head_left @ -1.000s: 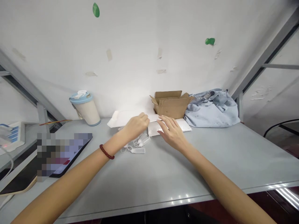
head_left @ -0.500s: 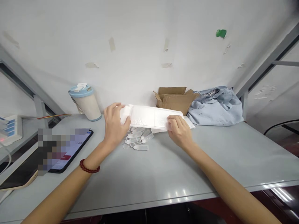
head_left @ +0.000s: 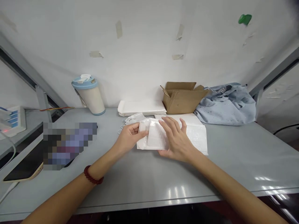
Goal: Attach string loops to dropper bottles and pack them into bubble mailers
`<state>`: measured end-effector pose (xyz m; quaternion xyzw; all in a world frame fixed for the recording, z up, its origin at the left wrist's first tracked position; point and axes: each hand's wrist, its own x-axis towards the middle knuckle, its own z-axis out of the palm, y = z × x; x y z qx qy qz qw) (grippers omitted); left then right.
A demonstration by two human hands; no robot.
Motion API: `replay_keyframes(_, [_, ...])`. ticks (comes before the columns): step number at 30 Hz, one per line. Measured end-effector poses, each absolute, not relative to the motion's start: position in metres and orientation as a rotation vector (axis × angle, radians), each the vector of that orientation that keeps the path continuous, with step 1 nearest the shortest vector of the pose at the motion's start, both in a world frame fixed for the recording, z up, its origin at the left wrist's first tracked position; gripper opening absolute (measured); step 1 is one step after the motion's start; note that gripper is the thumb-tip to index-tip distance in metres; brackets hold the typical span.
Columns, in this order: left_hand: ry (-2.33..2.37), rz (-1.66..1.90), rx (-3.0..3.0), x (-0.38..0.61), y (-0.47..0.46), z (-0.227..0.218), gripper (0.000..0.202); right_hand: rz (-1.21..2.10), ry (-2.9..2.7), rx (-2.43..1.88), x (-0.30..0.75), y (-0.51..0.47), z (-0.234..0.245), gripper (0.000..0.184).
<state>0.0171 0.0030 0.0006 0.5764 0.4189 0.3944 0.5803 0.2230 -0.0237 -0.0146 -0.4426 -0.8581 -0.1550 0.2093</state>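
Left hand (head_left: 128, 138) pinches one end of a folded white mailer (head_left: 154, 135) between thumb and fingers, a narrow grip, just in front of the carton (head_left: 184, 99); right hand (head_left: 177, 140) spreads wide over the mailer's other half, fingers resting on it, with no closed grip; a flat white padded sheet (head_left: 196, 137) lies under and beyond that hand, nearer the carton; a stack of white mailers (head_left: 141, 108) sits on the table (head_left: 235, 158) just left of the carton; small clear plastic tags (head_left: 133, 119) lie in front of that stack, near the left hand; a pale blue cloth bag (head_left: 225, 105) slumps against the carton's right side; a blue-lidded cream tumbler (head_left: 90, 96) stands well left of the carton; a red bead bracelet (head_left: 93, 175) circles the left wrist; a blurred phone (head_left: 70, 143) lies further left.
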Motion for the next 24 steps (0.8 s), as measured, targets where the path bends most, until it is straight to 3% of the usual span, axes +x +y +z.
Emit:
replay_keyframes(9, [1.13,0.826,1.411,0.029,-0.011,-0.003,0.015,-0.522,-2.405,-1.069,0.222,-0.031,-0.015,0.077])
replay_keyframes(18, [1.221,0.878,1.353,0.025,-0.003,-0.009,0.029,-0.525,-2.388,-0.96,0.223,-0.03,-0.01,0.05])
replay_keyframes(24, [1.222,0.865,1.307,0.022,0.001,-0.01,0.033,-0.635,-2.38,-0.929,0.225,-0.025,-0.011,0.05])
